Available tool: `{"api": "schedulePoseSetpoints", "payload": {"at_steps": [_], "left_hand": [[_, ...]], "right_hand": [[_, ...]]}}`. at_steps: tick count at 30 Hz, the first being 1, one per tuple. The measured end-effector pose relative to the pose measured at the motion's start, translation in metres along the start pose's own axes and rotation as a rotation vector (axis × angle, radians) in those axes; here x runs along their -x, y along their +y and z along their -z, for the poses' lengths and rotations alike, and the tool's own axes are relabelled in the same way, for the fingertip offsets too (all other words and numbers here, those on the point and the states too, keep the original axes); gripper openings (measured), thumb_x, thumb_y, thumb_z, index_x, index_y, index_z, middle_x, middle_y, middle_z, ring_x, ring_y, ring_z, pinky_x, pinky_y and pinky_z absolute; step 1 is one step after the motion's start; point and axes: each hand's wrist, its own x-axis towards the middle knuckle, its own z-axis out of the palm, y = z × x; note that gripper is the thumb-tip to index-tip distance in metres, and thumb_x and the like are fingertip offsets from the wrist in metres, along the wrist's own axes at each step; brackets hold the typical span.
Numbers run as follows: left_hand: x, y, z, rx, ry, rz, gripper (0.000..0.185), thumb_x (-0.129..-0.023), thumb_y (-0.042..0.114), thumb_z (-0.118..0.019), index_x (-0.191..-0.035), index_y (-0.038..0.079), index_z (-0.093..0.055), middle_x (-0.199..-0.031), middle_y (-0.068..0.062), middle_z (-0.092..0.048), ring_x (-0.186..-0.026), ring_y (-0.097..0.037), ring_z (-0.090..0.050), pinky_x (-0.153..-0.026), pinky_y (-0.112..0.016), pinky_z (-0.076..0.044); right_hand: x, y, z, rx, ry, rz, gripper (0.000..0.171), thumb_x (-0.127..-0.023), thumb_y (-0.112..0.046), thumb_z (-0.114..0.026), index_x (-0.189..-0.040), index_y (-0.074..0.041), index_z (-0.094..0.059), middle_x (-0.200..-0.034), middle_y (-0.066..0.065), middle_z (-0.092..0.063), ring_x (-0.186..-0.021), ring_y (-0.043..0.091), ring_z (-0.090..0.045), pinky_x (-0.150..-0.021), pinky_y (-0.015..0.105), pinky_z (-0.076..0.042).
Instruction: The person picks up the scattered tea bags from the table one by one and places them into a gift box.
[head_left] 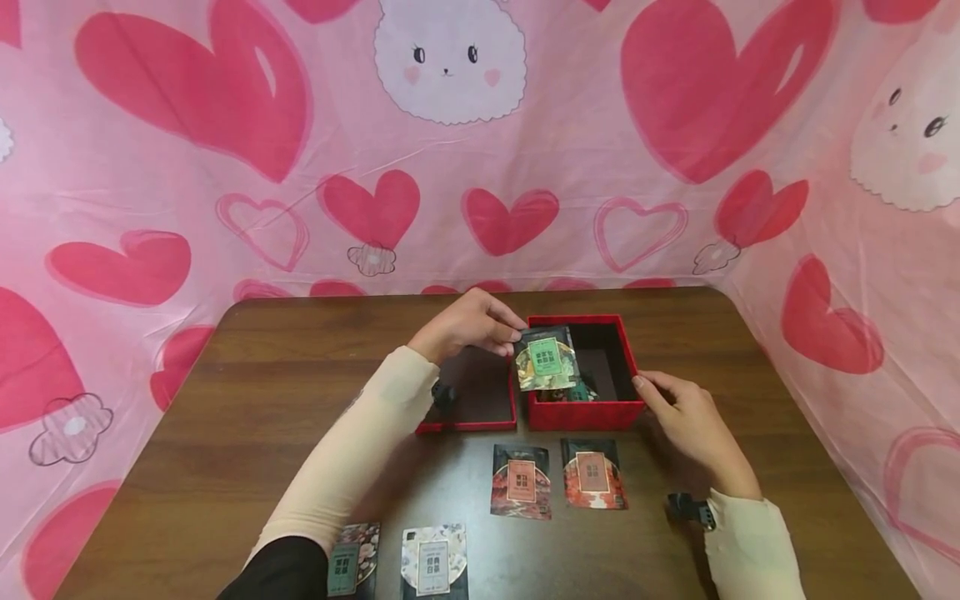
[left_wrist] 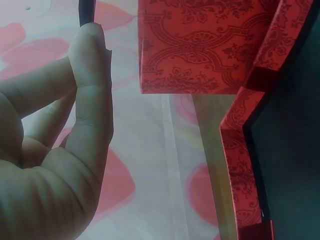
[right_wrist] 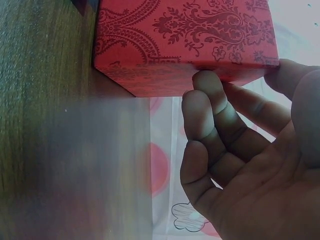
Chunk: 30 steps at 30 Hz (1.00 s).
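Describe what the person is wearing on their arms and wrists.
Both hands, the left hand and the right hand, are bare, with no rings visible. Each forearm wears a snug cream sleeve; a black sleeve covers the upper left arm. A small black device sits at the right wrist.

**No readable text from my seat**

I can't make out a single word or number. The green packet [head_left: 546,358] pinched by my left hand [head_left: 468,323] carries a pale label with small blocky characters, too small to read. The two red packets [head_left: 521,481] just left of my right hand [head_left: 688,417] and the two packets [head_left: 432,561] beside my left sleeve bear similar square labels, equally illegible. The red box [head_left: 585,412] under my right fingers shows only a damask pattern, no lettering.
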Motion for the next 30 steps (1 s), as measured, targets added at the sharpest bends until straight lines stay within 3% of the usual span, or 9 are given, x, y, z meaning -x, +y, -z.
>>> {"api": "schedulePoseSetpoints", "payload": {"at_steps": [10, 17, 24, 30], "left_hand": [[-0.009, 0.001, -0.003, 0.017, 0.004, 0.011, 0.019, -0.089, -0.003, -0.073, -0.108, -0.005, -0.075, -0.093, -0.018, -0.073, -0.066, -0.022, -0.070, -0.081, -0.049, -0.057], [-0.016, 0.000, -0.008, 0.016, -0.007, -0.025, 0.021, -0.090, -0.003, -0.072, -0.111, -0.005, -0.074, -0.093, -0.018, -0.073, -0.066, -0.021, -0.069, -0.086, -0.055, -0.053], [-0.023, 0.002, -0.016, -0.004, -0.005, -0.018, 0.022, -0.090, 0.000, -0.073, -0.112, -0.003, -0.074, -0.093, -0.017, -0.074, -0.086, -0.042, -0.070, -0.074, -0.040, -0.060], [-0.028, 0.003, -0.021, 0.016, -0.005, -0.001, 0.022, -0.090, 0.000, -0.073, -0.113, -0.004, -0.074, -0.093, -0.017, -0.073, -0.074, -0.030, -0.072, -0.081, -0.047, -0.058]], "right_hand": [[0.000, 0.000, 0.001, -0.001, -0.008, -0.008, 0.050, -0.105, -0.041, -0.053, -0.135, -0.002, -0.061, -0.122, 0.020, -0.067, -0.093, 0.030, -0.064, -0.087, 0.055, -0.053], [-0.001, 0.001, 0.000, 0.020, 0.002, 0.007, 0.048, -0.105, -0.038, -0.053, -0.135, -0.001, -0.062, -0.127, 0.022, -0.064, -0.108, 0.037, -0.063, -0.092, 0.060, -0.049], [-0.001, 0.001, 0.000, 0.021, 0.009, 0.006, 0.047, -0.105, -0.037, -0.054, -0.134, -0.001, -0.062, -0.128, 0.022, -0.064, -0.112, 0.039, -0.062, -0.095, 0.062, -0.047], [0.000, 0.001, -0.001, 0.017, 0.012, 0.006, 0.046, -0.105, -0.036, -0.054, -0.134, 0.000, -0.063, -0.127, 0.022, -0.064, -0.112, 0.040, -0.062, -0.095, 0.062, -0.047]]}}
